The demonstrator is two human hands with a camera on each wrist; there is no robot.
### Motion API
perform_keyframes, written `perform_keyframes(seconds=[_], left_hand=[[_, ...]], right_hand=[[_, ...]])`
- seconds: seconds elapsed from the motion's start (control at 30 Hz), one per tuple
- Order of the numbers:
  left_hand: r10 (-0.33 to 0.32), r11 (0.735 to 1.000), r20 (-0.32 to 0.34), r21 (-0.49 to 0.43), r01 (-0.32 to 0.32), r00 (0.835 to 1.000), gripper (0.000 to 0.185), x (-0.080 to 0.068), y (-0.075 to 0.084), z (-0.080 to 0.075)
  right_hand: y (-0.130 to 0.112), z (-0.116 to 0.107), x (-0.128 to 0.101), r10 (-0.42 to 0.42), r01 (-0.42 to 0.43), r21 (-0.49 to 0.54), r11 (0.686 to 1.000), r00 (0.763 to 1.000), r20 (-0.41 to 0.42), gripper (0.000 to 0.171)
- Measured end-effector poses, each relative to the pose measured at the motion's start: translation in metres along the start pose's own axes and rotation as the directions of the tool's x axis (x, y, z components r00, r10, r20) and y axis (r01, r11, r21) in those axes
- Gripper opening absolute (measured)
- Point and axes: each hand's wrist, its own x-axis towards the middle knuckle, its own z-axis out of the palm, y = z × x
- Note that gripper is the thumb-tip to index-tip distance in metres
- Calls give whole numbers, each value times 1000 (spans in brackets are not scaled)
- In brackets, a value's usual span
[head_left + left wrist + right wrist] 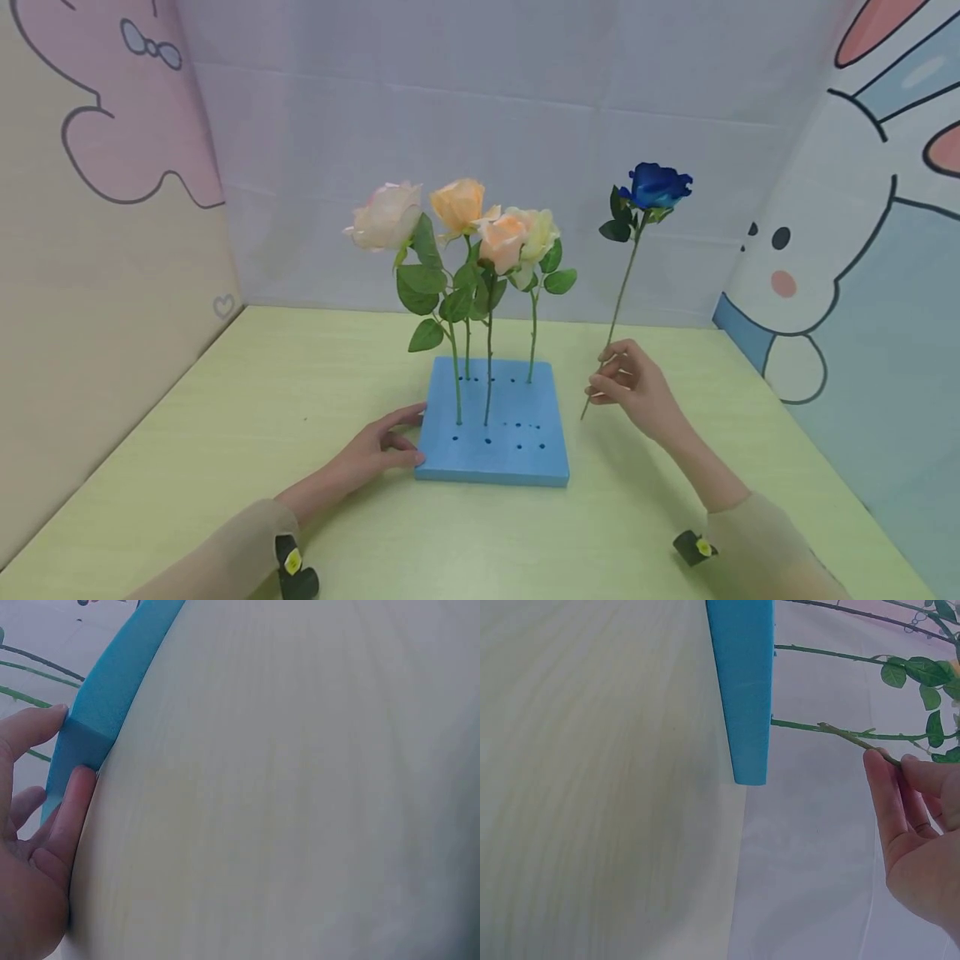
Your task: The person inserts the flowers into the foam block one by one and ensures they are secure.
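Note:
My right hand (637,390) pinches the stem of a blue rose (657,187) low down, to the right of a blue foam block (525,465). The stem tilts, bloom up, and its bare lower tip (836,729) sticks out past the fingers, apart from the block. At the block's left side my left hand (372,450) touches the edge with fingers and thumb. Standing in holes of the block are a pale pink rose (387,218), a yellow-orange rose (457,205), a peach rose (503,240) and a pale yellow rose (542,237).
Several unfilled holes (519,447) dot the block's front and right part. Beneath it lies a pale yellow-green table (315,375). A light cloth backdrop (300,150) rises behind, with cartoon-printed panels at left and right (885,275).

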Motion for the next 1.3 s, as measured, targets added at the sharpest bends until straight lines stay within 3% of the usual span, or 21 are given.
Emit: perform_keyframes(seconds=[0.4,0.8,1.3], left_hand=[[5,1000,3,-2,-5,1000,76,0,1,-1],[10,1000,4,8,-10,1000,76,2,-1,-2],[24,1000,14,4,-24,1000,76,1,0,-1]], right_hand=[[-12,14,-2,-116,115,-38,993,992,-50,25],[-21,22,-6,-129,114,-214,970,990,-58,16],[-25,41,-4,-176,168,-248,954,984,-12,14]])
